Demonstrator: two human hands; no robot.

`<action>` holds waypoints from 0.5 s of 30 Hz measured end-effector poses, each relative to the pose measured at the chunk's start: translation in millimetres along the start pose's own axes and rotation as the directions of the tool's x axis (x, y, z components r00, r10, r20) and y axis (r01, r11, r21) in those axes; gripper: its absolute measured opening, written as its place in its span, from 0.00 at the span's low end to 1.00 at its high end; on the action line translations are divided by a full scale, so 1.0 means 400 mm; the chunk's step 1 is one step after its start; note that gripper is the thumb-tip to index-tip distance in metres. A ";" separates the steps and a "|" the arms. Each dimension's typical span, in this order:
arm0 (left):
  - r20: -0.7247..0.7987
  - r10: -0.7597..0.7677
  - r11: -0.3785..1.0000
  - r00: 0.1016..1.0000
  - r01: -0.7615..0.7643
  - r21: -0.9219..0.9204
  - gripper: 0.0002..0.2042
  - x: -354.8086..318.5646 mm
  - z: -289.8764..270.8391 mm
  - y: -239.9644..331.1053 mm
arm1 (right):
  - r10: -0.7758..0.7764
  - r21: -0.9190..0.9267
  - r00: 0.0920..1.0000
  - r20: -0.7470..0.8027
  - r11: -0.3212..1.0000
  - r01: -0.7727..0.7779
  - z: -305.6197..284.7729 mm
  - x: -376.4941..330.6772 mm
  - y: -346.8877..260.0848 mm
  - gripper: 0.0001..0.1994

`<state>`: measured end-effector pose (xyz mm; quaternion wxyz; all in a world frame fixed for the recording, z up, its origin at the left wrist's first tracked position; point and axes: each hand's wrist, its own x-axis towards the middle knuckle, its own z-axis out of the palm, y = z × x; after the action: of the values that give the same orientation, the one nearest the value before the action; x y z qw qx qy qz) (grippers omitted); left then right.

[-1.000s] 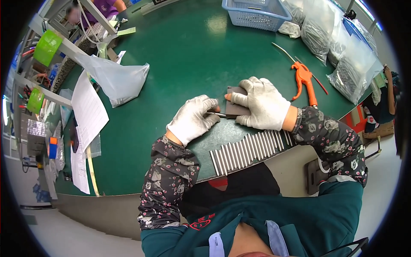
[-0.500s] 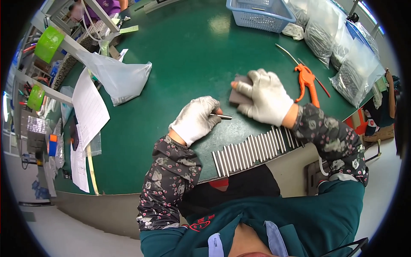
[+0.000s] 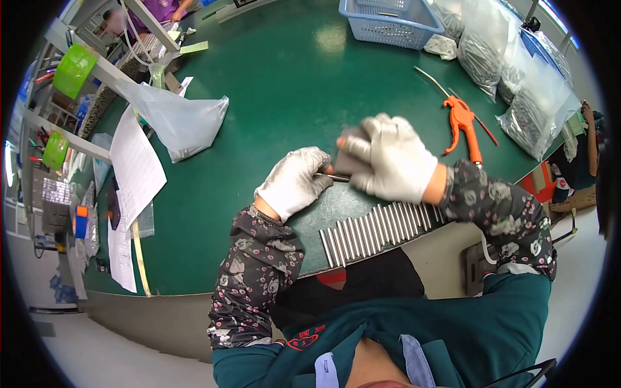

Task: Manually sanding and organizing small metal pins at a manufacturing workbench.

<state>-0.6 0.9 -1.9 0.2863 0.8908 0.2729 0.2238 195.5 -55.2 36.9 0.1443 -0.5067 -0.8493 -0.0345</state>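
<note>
My left hand (image 3: 295,182), in a white glove with bare fingertips, pinches a short metal rod (image 3: 337,178) that points right. A flat grey-brown block (image 3: 349,158) is in my right hand (image 3: 396,158), gloved the same way. The block's lower edge meets or overlaps the rod's free end; whether they touch I cannot tell. Below my hands, several similar metal rods (image 3: 369,233) lie side by side in a row along the table's near edge, the right end partly under my right forearm.
On the green table (image 3: 278,84) an orange air blow gun (image 3: 461,119) lies at right. Bags of metal parts (image 3: 537,107) and a blue basket (image 3: 391,29) stand far right. Leftward are a plastic bag (image 3: 184,123), paper sheets (image 3: 136,168) and a frame with green tape rolls (image 3: 73,70). Another person (image 3: 158,13) sits far left.
My right hand has brought the block left and slightly down, onto or over the rod's end. My left hand keeps its place with the rod.
</note>
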 end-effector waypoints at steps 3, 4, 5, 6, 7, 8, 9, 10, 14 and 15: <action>-0.019 0.007 1.000 1.000 -0.007 -0.017 0.08 0.006 -0.004 -0.007 | -0.077 -0.006 0.995 -0.065 0.997 0.077 0.023 -0.006 -0.007 0.19; -0.003 -0.027 0.999 1.000 0.027 -0.035 0.08 0.008 -0.007 -0.001 | 0.049 -0.109 0.998 -0.049 0.993 -0.055 0.022 0.017 0.019 0.18; -0.007 -0.066 0.996 0.998 0.065 -0.066 0.08 0.006 -0.005 0.010 | 0.042 -0.095 0.998 -0.035 0.994 -0.045 0.013 0.009 0.024 0.18; 0.025 0.000 1.000 1.000 0.000 -0.002 0.09 0.002 -0.001 0.006 | 0.036 -0.083 0.999 -0.020 0.996 -0.038 0.003 0.003 0.024 0.18; 0.018 0.011 1.000 1.000 -0.011 0.016 0.09 0.006 0.000 0.000 | -0.052 0.015 0.999 -0.004 0.999 0.052 0.002 -0.007 0.006 0.19; 0.012 0.023 0.999 1.000 -0.023 0.035 0.09 0.013 0.000 -0.004 | -0.139 0.114 0.990 0.003 0.984 0.138 0.003 -0.015 -0.009 0.19; 0.013 0.019 0.999 1.000 -0.019 0.036 0.09 0.010 -0.003 -0.003 | -0.104 0.092 0.994 -0.018 0.990 0.105 0.013 -0.012 -0.011 0.21; 0.007 0.008 1.000 1.000 -0.008 0.025 0.10 0.008 -0.006 0.000 | 0.083 0.018 0.990 0.113 0.996 -0.085 0.004 0.005 0.005 0.25; -0.002 0.004 1.000 1.000 -0.004 -0.007 0.11 -0.001 -0.009 -0.002 | 0.094 -0.025 0.983 0.160 0.996 -0.091 -0.007 0.011 0.033 0.25; -0.009 0.016 1.000 1.000 -0.016 0.006 0.11 0.001 -0.007 0.000 | 0.038 0.025 0.993 0.114 0.999 -0.041 -0.005 0.000 0.035 0.24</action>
<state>-1.8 2.4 0.4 0.2804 0.8929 0.2677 0.2291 208.0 -48.8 37.8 0.1035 -0.5226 -0.8462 0.0089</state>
